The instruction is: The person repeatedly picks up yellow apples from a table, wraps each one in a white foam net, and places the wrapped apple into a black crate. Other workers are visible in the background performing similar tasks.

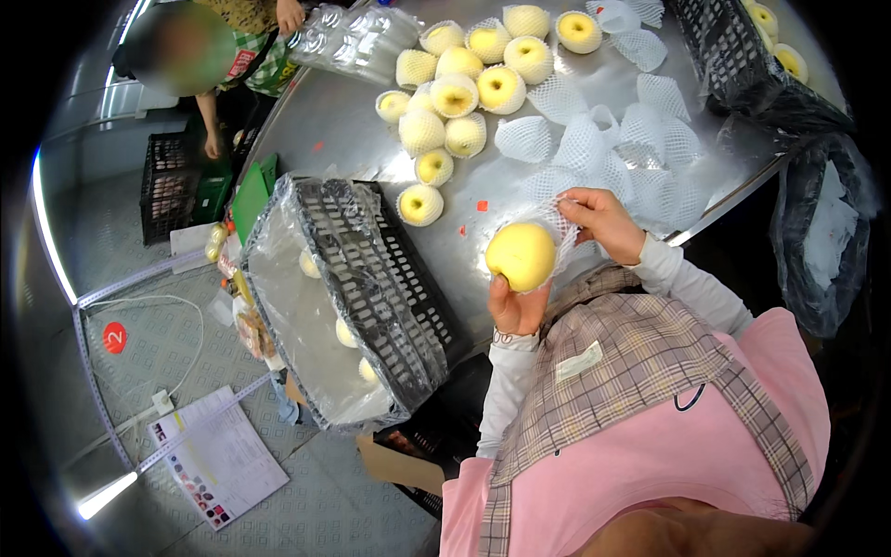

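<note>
A yellow apple (520,255) rests in my left hand (521,306), which grips it from below. With its fingertips my right hand (600,221) pinches a white foam net sleeve (565,230); the sleeve lies against the apple's right side, and the apple's left side is bare. Beyond my hands, several loose foam net sleeves (585,147) lie flat on the metal table (480,230). To their left stands a group of yellow apples in foam nets (456,96).
Left of me a plastic-lined black crate (369,278) holds a few netted apples. Another black crate (731,69) stands far right, above a black plastic bag (821,244). Clear plastic containers (362,38) lie at the far edge, beside another person's hand (289,15).
</note>
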The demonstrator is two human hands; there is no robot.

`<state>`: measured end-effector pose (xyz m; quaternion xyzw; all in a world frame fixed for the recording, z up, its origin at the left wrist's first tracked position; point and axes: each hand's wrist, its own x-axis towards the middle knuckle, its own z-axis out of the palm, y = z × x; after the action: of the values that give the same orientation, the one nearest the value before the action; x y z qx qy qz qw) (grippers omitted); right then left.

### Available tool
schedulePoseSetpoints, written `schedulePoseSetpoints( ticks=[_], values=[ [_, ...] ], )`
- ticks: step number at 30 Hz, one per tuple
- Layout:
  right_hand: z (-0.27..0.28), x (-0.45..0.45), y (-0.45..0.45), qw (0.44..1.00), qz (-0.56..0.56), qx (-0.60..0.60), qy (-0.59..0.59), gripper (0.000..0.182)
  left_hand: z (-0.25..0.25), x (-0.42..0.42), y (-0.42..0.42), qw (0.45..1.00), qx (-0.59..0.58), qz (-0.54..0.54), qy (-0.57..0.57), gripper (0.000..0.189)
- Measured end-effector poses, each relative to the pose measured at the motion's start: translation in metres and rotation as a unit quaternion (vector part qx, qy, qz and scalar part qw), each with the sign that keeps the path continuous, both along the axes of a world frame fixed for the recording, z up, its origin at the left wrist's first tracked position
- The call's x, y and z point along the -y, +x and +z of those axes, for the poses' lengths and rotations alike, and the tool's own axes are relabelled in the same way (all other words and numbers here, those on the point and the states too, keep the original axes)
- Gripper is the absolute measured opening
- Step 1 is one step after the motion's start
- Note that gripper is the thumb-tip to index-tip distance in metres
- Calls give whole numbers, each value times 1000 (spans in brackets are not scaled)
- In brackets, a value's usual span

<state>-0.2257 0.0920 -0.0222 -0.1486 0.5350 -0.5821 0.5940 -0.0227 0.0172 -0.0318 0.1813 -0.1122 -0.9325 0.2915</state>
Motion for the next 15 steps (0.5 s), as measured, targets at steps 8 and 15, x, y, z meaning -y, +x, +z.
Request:
schedulePoseSetpoints(
  ticks=[8,15],
  values=[
    [17,6,3,981,-29,183,-63,23,-9,5,6,999,22,-31,-24,85],
    [24,7,6,988,-20,140,-65,25,4,2,-4,995,-74,-6,63,78]
  ],
)
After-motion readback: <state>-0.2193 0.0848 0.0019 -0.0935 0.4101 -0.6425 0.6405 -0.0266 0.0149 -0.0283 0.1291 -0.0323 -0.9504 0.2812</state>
